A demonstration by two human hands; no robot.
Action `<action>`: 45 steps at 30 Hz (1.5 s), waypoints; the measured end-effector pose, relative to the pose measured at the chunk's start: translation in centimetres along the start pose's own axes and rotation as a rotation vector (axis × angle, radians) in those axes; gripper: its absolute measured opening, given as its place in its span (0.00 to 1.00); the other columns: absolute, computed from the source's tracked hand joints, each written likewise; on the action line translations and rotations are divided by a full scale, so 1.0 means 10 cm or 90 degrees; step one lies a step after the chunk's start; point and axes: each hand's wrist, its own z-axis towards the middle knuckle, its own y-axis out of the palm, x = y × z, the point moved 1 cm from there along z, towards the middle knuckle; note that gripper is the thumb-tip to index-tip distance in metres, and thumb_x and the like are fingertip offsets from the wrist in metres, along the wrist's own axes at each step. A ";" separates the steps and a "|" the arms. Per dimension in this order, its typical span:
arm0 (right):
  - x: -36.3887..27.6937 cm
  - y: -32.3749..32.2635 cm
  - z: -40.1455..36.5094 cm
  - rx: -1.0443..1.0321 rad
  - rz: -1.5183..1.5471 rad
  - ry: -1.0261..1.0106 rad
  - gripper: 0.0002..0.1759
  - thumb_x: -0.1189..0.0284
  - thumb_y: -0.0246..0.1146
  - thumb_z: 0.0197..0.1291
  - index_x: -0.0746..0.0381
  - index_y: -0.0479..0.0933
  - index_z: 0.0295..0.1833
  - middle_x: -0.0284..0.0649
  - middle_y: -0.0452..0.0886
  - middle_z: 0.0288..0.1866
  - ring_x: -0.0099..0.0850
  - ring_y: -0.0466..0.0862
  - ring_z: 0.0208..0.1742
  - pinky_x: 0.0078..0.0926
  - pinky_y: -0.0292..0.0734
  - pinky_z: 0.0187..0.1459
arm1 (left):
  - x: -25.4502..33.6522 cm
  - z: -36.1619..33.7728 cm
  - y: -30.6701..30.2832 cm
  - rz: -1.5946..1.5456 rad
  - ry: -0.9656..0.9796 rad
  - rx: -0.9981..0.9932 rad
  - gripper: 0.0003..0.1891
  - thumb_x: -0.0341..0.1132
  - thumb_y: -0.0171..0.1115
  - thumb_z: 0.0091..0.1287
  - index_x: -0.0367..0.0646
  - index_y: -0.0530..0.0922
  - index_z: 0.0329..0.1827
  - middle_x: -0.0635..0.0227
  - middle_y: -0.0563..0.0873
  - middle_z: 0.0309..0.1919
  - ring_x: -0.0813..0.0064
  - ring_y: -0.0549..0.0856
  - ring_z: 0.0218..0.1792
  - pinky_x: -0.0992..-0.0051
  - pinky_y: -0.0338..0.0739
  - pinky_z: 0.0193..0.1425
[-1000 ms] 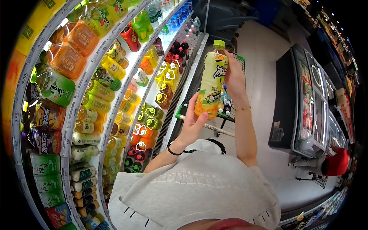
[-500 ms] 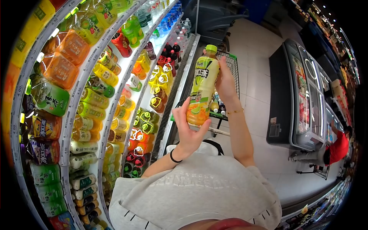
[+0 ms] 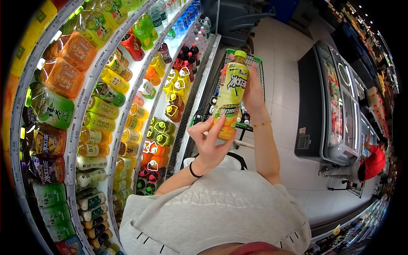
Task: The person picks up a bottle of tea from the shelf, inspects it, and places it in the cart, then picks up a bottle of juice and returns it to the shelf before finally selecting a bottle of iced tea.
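A drink bottle with a green cap and yellow-green label (image 3: pixel 234 85) is held between my hands, tilted slightly, cap end away from me. My left hand (image 3: pixel 209 142), with a black band at the wrist, grips the orange lower part, its fingertips on the front of the label. Along the right side and behind the upper half, my right hand (image 3: pixel 253 91) wraps round the bottle; a thin bracelet is on that wrist. Beneath the bottle is a shopping cart (image 3: pixel 258 63) with several bottles inside.
Shelves (image 3: pixel 78 123) packed with drink bottles and price strips fill the left side. A glass-topped freezer (image 3: pixel 316 110) stands on the right across the tiled floor (image 3: pixel 282 85). A person in red (image 3: pixel 375 163) is near another cart (image 3: pixel 350 189) at the far right.
The bottle has turned so its printed label faces me more fully, and it has shifted slightly right. My left fingers have moved onto the label's front.
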 end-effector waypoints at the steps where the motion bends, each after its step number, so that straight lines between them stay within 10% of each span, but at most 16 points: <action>1: -0.03 0.02 -0.02 -0.011 0.000 -0.003 0.42 0.39 0.39 0.83 0.64 0.66 0.80 0.39 0.87 0.57 0.30 0.89 0.54 0.34 0.85 0.59 | -0.02 -0.02 0.04 -0.023 -0.004 0.022 0.41 0.29 0.87 0.49 0.43 0.80 0.71 0.63 0.71 0.58 0.64 0.72 0.58 0.69 0.71 0.62; 6: -0.05 -0.05 -0.03 -0.102 0.019 -0.001 0.41 0.40 0.52 0.80 0.64 0.67 0.80 0.37 0.86 0.57 0.25 0.87 0.55 0.28 0.84 0.59 | -0.08 -0.01 0.03 -0.001 0.059 0.046 0.39 0.26 0.85 0.47 0.47 0.84 0.68 0.64 0.76 0.59 0.61 0.72 0.58 0.65 0.68 0.61; 9: -0.12 -0.05 -0.06 -0.075 0.001 0.035 0.34 0.57 0.71 0.71 0.63 0.72 0.75 0.36 0.86 0.58 0.23 0.87 0.56 0.25 0.83 0.57 | -0.06 0.02 0.00 0.089 0.102 0.002 0.37 0.27 0.85 0.50 0.42 0.80 0.67 0.64 0.74 0.57 0.62 0.73 0.59 0.67 0.70 0.62; 13: -0.07 -0.14 -0.02 -0.019 -0.044 0.021 0.29 0.61 0.69 0.72 0.64 0.73 0.72 0.35 0.86 0.57 0.23 0.87 0.56 0.24 0.84 0.57 | -0.11 0.10 0.04 0.052 0.000 -0.020 0.47 0.30 0.86 0.51 0.41 0.68 0.75 0.61 0.74 0.59 0.59 0.73 0.60 0.64 0.71 0.63; 15: -0.03 -0.15 0.01 -0.013 -0.060 -0.042 0.33 0.54 0.69 0.71 0.64 0.70 0.71 0.49 0.87 0.56 0.38 0.92 0.54 0.41 0.90 0.57 | -0.14 0.16 0.04 0.043 -0.037 -0.025 0.52 0.31 0.87 0.51 0.40 0.63 0.79 0.59 0.73 0.59 0.58 0.74 0.60 0.63 0.72 0.64; 20: -0.11 -0.10 0.01 -0.048 -0.017 -0.053 0.36 0.54 0.71 0.70 0.62 0.68 0.73 0.53 0.87 0.57 0.46 0.91 0.56 0.46 0.91 0.57 | -0.33 0.11 0.05 -0.479 -0.340 -0.273 0.57 0.35 0.86 0.54 0.37 0.53 0.80 0.56 0.71 0.69 0.65 0.74 0.71 0.62 0.72 0.74; 27: -0.11 -0.13 0.00 -0.106 -0.037 -0.049 0.46 0.50 0.72 0.68 0.59 0.62 0.82 0.54 0.83 0.66 0.53 0.87 0.64 0.49 0.87 0.63 | -0.35 0.09 0.14 -0.478 -0.406 -0.201 0.41 0.37 0.85 0.57 0.34 0.69 0.69 0.60 0.86 0.54 0.70 0.86 0.56 0.70 0.81 0.63; 45: 0.01 -0.22 -0.03 -0.121 0.086 0.063 0.38 0.52 0.60 0.78 0.60 0.61 0.83 0.44 0.77 0.75 0.35 0.80 0.73 0.40 0.77 0.72 | -0.13 0.27 0.06 -0.091 -0.117 -0.028 0.38 0.32 0.89 0.45 0.35 0.75 0.59 0.60 0.71 0.46 0.63 0.76 0.45 0.67 0.75 0.46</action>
